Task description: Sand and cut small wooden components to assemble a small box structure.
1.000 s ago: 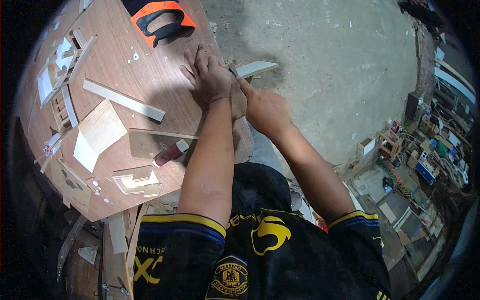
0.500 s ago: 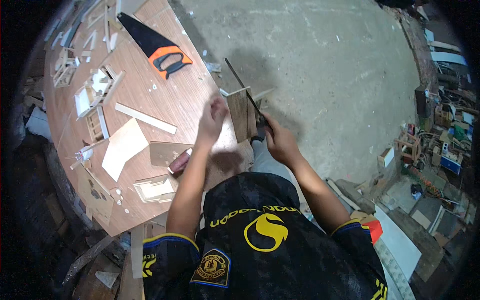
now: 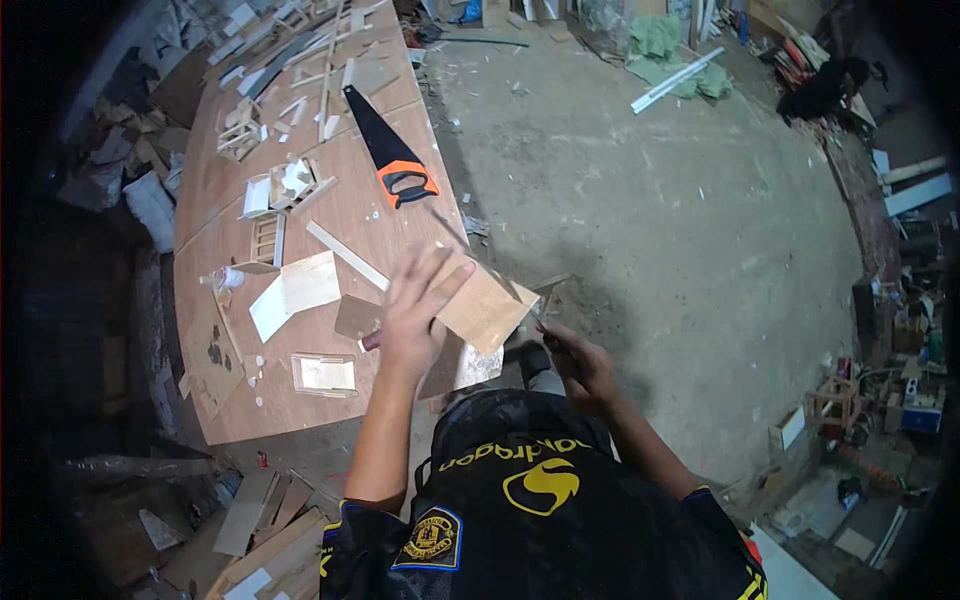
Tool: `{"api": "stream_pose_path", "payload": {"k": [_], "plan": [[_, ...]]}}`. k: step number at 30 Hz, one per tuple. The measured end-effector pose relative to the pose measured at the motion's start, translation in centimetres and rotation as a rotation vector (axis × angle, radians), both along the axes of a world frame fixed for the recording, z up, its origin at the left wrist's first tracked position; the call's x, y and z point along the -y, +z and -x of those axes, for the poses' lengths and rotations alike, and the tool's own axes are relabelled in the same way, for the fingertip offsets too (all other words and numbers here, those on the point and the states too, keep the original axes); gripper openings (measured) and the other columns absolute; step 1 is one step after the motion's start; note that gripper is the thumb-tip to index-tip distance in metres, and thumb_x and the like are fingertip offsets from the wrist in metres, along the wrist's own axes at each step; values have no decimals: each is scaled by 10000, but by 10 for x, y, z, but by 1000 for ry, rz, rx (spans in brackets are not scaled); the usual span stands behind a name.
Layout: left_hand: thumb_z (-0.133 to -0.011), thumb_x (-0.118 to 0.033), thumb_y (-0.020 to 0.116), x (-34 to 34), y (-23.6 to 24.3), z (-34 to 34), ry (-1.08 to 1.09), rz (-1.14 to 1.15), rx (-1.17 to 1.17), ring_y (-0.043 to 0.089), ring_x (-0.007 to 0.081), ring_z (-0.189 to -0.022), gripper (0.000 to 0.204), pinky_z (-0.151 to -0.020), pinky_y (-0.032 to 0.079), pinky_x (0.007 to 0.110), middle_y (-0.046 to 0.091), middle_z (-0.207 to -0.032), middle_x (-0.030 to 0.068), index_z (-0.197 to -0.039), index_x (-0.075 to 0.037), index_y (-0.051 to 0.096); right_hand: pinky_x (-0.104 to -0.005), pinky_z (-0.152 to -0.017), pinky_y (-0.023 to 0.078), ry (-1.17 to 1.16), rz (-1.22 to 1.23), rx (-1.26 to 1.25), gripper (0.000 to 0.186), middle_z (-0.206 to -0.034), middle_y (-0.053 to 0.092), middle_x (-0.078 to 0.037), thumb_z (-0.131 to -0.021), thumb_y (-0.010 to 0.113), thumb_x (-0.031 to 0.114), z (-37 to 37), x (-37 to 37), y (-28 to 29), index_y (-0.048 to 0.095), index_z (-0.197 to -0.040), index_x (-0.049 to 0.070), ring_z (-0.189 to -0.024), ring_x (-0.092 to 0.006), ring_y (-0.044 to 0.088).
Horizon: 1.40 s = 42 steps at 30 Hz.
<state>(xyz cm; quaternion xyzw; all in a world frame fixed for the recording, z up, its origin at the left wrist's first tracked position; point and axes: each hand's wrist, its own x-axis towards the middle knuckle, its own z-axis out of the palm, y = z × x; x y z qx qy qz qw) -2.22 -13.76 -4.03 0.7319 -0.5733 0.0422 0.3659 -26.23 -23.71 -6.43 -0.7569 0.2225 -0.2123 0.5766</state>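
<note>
My left hand (image 3: 408,318) grips a small square wooden board (image 3: 488,307) by its left corner, with the thumb on the face and the fingers spread along the edge. The board is tilted, face up, above the table's right edge. My right hand (image 3: 585,368), at the board's lower right, is closed around the handle of a long, thin dark tool (image 3: 543,326). Most of its shaft is hidden by the board or blurred; I cannot tell whether it is a file or a narrow saw.
On the wooden table (image 3: 215,350) lie an orange-handled handsaw (image 3: 385,150), a wood strip (image 3: 345,255), pale panels (image 3: 298,290), a small shallow frame (image 3: 325,375), a dark red bottle (image 3: 370,341) and small wooden models (image 3: 240,135). Scraps pile around the concrete floor (image 3: 650,220). A person (image 3: 830,90) is far right.
The board has turned from nearly upright to flatter, its face now showing. My left hand has come onto it. My right hand and the tool have moved lower and right. The view takes in more of the room.
</note>
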Motion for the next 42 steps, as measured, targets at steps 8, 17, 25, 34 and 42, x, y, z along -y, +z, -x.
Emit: {"api": "stream_pose_path", "payload": {"k": [8,17,25,34,42], "plan": [[-672,-79,750,0,50,38,88,277,102,475,376,-1266,328,-1029,447,466,623,-1241,85,-983,-182,756,-339,-923,476,147,-92,154,345,-1204,644,-168,-1009,444,207,43,23,-5,563,-1249,-9,-1081,-252,633],[-664,-82,719,-12,61,69,184,248,215,496,352,-1246,340,-1115,304,525,647,-1193,58,-973,-217,760,-344,-975,447,234,8,54,383,-1200,639,-188,-997,402,229,62,35,24,583,-1211,-33,-1120,-290,617],[-736,10,667,-19,57,84,374,282,353,473,300,-1252,449,-1139,268,463,539,-1337,125,-1127,-208,709,-341,-1001,427,265,-168,-145,359,-1208,641,-174,-975,411,178,61,33,50,586,-1235,3,-1137,-274,605],[-764,-21,709,-32,14,106,413,517,-755,369,273,-1329,926,-1093,307,412,348,-1439,159,-1495,4,142,-298,-831,470,321,-355,-87,353,-977,650,-76,-993,465,200,47,13,25,554,-1293,35,-892,-180,609],[-723,-177,827,-76,-2,95,731,372,-133,416,353,-1270,829,-1052,347,435,396,-1392,210,-1367,7,339,-260,-615,425,389,-179,-193,367,-715,505,22,-1003,477,132,21,21,41,500,-1369,108,-637,-101,459]]}}
